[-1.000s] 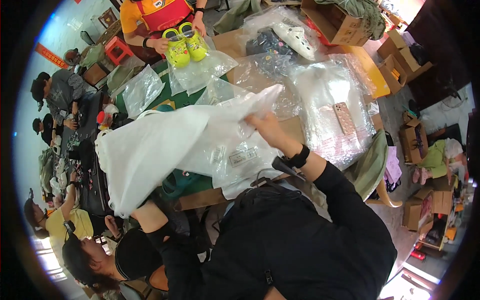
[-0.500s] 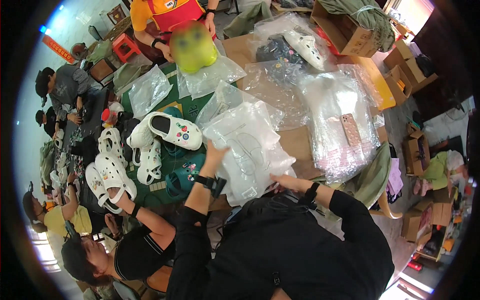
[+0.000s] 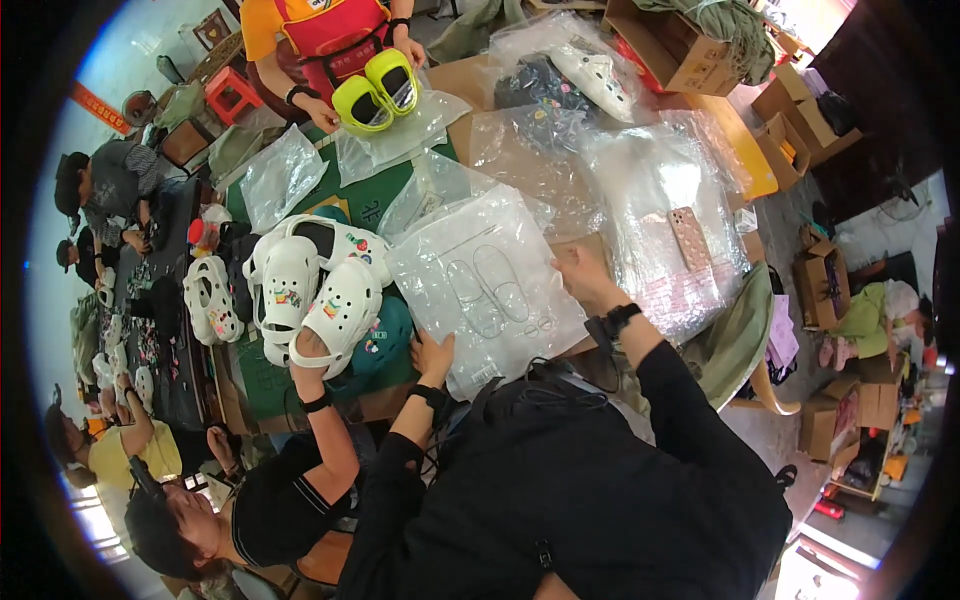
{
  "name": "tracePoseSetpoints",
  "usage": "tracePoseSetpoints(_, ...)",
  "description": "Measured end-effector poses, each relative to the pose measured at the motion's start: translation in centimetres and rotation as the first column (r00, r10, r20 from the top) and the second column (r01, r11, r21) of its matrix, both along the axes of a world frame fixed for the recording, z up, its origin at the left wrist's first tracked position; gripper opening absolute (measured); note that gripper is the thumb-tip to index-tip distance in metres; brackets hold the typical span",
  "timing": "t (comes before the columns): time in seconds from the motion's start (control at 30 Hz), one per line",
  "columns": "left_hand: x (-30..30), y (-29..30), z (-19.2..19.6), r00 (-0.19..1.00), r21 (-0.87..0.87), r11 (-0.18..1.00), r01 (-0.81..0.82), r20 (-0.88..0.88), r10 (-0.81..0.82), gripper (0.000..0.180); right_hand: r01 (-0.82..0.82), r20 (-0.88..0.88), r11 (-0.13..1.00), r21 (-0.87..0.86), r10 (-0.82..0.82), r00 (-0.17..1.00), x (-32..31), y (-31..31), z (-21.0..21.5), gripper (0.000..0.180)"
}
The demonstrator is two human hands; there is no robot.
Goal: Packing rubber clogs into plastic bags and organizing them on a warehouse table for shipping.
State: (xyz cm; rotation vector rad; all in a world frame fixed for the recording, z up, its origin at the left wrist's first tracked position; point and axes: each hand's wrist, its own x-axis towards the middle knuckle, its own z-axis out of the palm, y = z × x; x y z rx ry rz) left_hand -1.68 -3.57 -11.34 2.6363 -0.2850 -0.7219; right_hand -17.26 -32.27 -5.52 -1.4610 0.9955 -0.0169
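Note:
A translucent plastic bag (image 3: 490,290), printed with the outline of a pair of shoes, lies before me on a stack of similar bags. My left hand (image 3: 433,360) is closed at its lower left edge. Over at the right edge, my right hand (image 3: 588,278) grips the plastic with bent fingers. Left of the bag are white clogs (image 3: 283,285) with colourful charms and a dark green clog (image 3: 385,335), partly hidden. A co-worker's hand (image 3: 312,360) is inside a white clog (image 3: 343,315) close to my left hand.
Across the table, a person in a red apron has lime-yellow clogs (image 3: 378,95). Clear plastic bags (image 3: 650,190) with a phone (image 3: 688,238) on them lie to the right. Bagged clogs (image 3: 595,82) and a cardboard box (image 3: 672,48) stand at the far right.
My left hand has moved from atop the bag to its lower left edge; my right hand has gone up its right edge. The bag looks flatter. The co-worker's white clog has moved right.

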Motion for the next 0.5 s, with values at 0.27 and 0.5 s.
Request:
tracePoseSetpoints(0.27,-0.1,1.6,-1.5,0.987,-0.562,0.814,-0.147,-0.136,0.085,0.076,0.084,0.223,0.957,-0.279,-0.021,0.975,1.1,4.6,-8.1,0.053)
tracePoseSetpoints(0.5,-0.8,0.2,2.6,0.828,-0.487,0.837,-0.252,-0.556,-0.075,0.044,-0.008,-0.055,0.969,0.249,0.023,0.998,-1.4,2.7,-7.1,0.038)
